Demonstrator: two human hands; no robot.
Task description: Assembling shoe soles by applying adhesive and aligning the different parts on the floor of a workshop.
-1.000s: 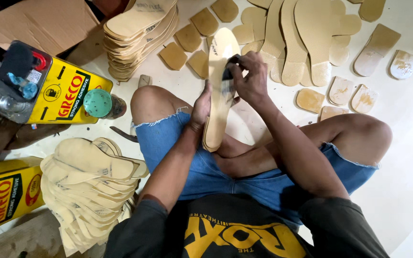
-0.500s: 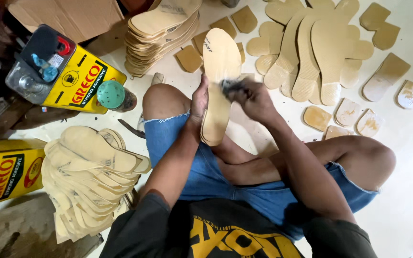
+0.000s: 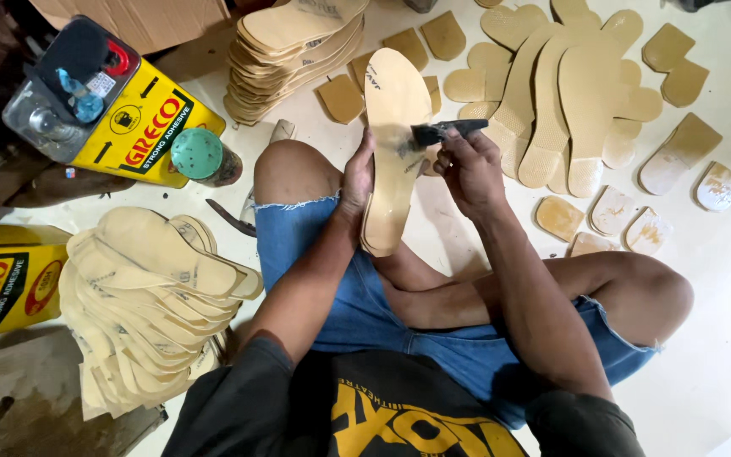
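Left hand point(image 3: 357, 179) clamped on the left edge of a tan insole point(image 3: 391, 144), fingers wrapped behind it, thumb side toward the camera. Insole held upright-ish above the left knee, toe end pointing away from the person, heel end down near the thigh. Right hand point(image 3: 469, 169) closed around a small dark brush point(image 3: 443, 131); bristle end touches the insole's face about midway up, right edge. Wet dark smear on the insole where the bristles meet it.

Person sits cross-legged on the floor point(image 3: 721, 338), blue denim shorts, dark shirt with yellow print.

Just beyond the hands: single insoles and heel-shaped pieces point(image 3: 568, 93) laid flat on the floor, some overlapping, several smaller ones to the right with a glossy coat. A stack of insoles point(image 3: 298, 51) sits up-left of the held one. A bigger, messier pile of insoles point(image 3: 150, 288) lies beside the left thigh.

Left side: a yellow glue can point(image 3: 141, 127) lying tilted, a green-capped jar point(image 3: 200, 156) touching its lower corner, a second yellow can point(image 3: 2, 283) at the left edge. Brown cardboard point(image 3: 154, 17) at the top.
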